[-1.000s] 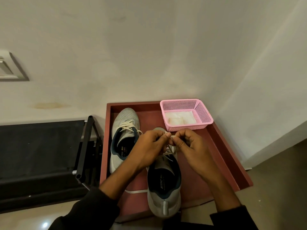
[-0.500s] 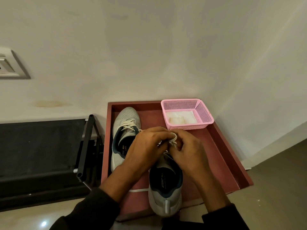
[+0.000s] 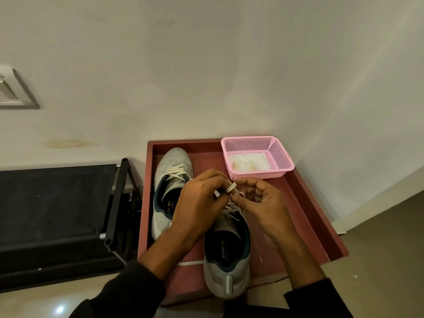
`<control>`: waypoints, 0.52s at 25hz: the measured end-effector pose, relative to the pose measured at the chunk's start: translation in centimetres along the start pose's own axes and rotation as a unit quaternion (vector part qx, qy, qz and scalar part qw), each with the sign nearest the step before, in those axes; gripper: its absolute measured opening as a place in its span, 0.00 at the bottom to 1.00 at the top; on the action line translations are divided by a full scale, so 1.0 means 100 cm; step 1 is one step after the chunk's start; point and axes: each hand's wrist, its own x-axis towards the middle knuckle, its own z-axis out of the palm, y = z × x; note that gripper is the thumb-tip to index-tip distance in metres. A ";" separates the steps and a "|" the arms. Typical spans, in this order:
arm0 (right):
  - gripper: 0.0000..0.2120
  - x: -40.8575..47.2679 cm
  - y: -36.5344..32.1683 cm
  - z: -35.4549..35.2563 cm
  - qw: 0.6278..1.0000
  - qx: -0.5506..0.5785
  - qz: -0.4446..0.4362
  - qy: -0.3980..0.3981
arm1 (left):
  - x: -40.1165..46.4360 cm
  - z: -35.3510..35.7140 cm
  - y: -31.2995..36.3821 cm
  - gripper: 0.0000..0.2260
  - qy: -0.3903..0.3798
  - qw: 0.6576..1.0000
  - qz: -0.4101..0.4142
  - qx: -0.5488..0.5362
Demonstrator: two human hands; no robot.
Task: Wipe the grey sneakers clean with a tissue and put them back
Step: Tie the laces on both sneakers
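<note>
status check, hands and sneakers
Left hand and right hand both pinching near sneaker's laces. Far sneaker untouched in tray. Nothing in the way.

near sneaker (image 3: 226, 267): grey, upright, laces loose | far sneaker (image 3: 169, 191): apparently laced

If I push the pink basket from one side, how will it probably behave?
The pink basket looks like thin plastic mesh holding only tissues, so it is probably very light. Its flat base on the red tray suggests it would slide rather than tip. The mesh walls may flex a little.
</note>
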 end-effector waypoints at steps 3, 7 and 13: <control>0.17 0.003 -0.001 -0.007 0.999 0.027 -0.020 -0.003 | 0.000 -0.001 0.000 0.03 0.002 1.000 -0.003 -0.010; 0.12 0.005 0.004 -0.013 0.946 -0.250 -0.072 0.195 | -0.002 -0.001 0.001 0.03 -0.004 1.000 0.002 -0.008; 0.09 0.003 0.005 -0.004 0.967 -0.115 -0.004 0.227 | -0.003 0.001 0.000 0.03 0.005 1.000 -0.003 -0.013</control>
